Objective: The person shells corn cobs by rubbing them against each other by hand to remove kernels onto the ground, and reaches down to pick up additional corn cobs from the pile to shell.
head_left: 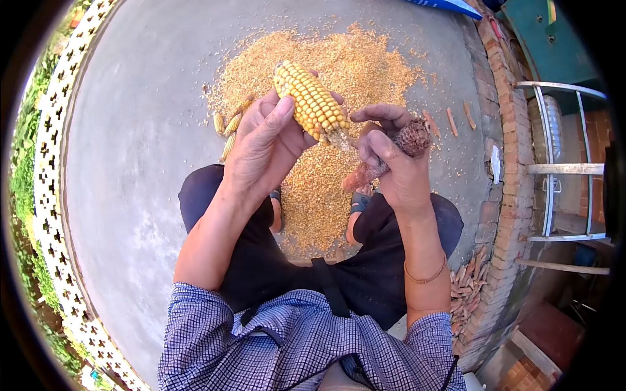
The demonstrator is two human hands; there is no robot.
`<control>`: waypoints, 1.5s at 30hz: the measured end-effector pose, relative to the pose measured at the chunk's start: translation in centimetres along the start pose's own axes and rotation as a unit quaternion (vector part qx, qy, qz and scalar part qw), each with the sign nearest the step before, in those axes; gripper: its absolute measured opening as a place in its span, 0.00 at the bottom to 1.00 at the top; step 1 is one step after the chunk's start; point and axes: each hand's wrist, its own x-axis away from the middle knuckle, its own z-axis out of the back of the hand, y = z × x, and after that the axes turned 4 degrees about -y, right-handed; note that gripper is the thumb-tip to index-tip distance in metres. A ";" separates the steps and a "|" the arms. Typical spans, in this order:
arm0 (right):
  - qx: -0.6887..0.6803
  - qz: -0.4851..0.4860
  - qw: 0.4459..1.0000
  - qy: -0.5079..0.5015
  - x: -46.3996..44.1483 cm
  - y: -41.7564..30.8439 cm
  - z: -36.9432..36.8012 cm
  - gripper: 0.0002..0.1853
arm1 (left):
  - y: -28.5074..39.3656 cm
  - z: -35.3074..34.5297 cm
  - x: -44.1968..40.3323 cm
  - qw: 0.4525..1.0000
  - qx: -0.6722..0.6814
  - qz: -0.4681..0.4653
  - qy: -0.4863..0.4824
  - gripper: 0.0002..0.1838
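A yellow corn ear [309,99] lies tilted in my left hand [264,142], with the thumb pressed along its side and the fingers behind it. Its lower end, with pale frayed husk remains, points toward my right hand [403,171]. That hand is closed around a reddish-brown bare cob [412,137], whose thinner end sticks out below the fingers. The right fingertips are close to the ear's frayed end; whether they touch it I cannot tell. Beneath both hands a heap of loose kernels [313,195] spreads over the grey floor.
Several small corn ears [231,125] lie left of the heap. Bare cobs [452,122] lie at the right, and more are piled [468,287] by the brick edge [508,195]. A metal ladder-like frame [566,169] stands at the far right. My sandalled feet flank the kernels.
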 end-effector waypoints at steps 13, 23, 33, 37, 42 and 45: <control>-0.013 -0.101 0.984 0.146 -0.8 1.1 1.2 0.13 | -0.1 -0.2 0.2 0.999 0.024 0.023 0.003 0.30; -0.033 -0.099 0.986 0.126 -0.9 1.7 2.0 0.14 | -0.3 -0.4 0.5 0.998 -0.024 0.043 0.047 0.23; -0.033 -0.122 0.991 0.047 -1.0 1.9 1.2 0.12 | -0.8 -0.6 0.6 0.988 -0.094 0.082 0.087 0.24; -0.043 -0.130 0.989 0.053 -1.0 1.7 0.3 0.14 | -0.8 -0.3 0.6 0.988 -0.082 0.122 0.051 0.26; -0.045 -0.121 0.990 0.055 -0.8 2.1 -0.1 0.16 | -1.1 -0.9 0.8 0.985 -0.092 0.138 0.053 0.29; -0.050 -0.119 0.991 0.031 -0.8 2.1 0.2 0.18 | -1.6 -0.4 0.9 0.979 -0.127 0.147 0.060 0.33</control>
